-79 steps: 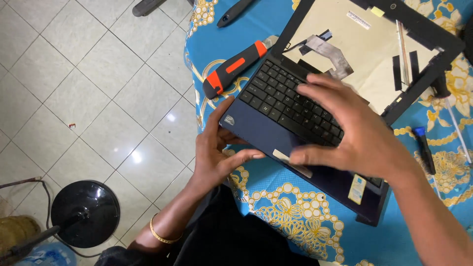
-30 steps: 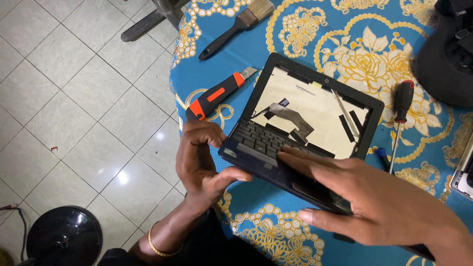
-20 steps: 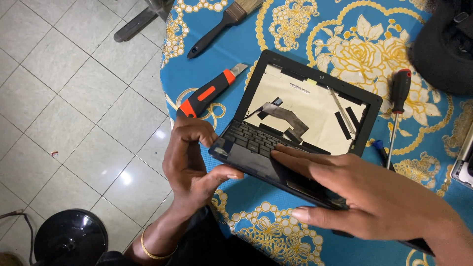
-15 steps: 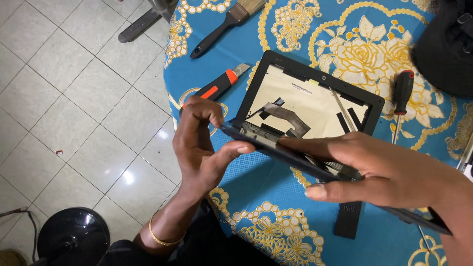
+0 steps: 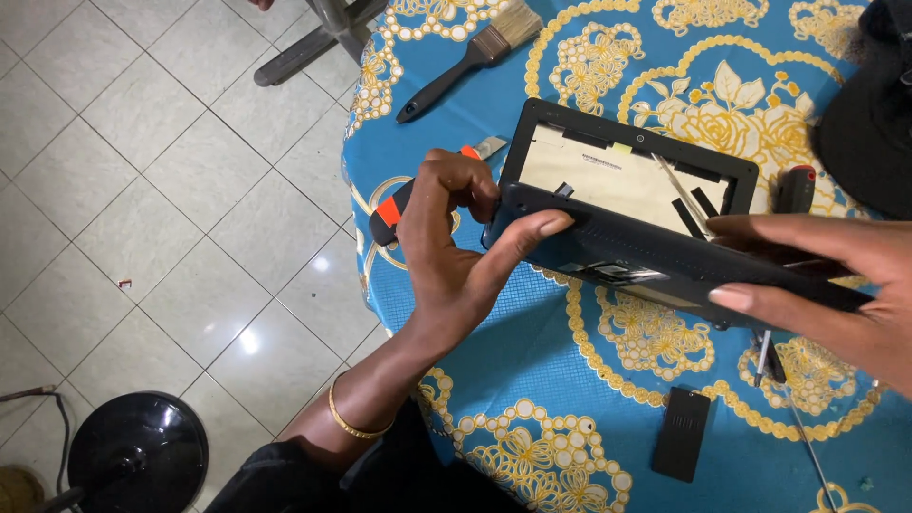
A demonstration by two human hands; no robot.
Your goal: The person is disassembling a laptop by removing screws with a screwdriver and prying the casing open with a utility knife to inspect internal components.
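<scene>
A small dark blue laptop (image 5: 655, 252) is held over a round table, its base tipped up on edge so the underside faces me. My left hand (image 5: 456, 252) grips the base's left corner, thumb on the underside. My right hand (image 5: 817, 280) clamps the base's right end between thumb and fingers. The lid (image 5: 627, 176) lies flat behind with its screen removed, showing a pale backing, black tape strips and a thin rod.
The blue and yellow floral tablecloth (image 5: 532, 380) carries an orange-and-black utility knife (image 5: 389, 211), a paintbrush (image 5: 465, 52), a red-handled screwdriver (image 5: 793, 188), a small black cover (image 5: 681, 432) and a black cap (image 5: 869, 114). A black round stand base (image 5: 138, 456) sits on the tiled floor.
The laptop base has been lifted from lying keyboard-up to standing on edge, underside toward me. Both hands shifted their grip to its two ends.
</scene>
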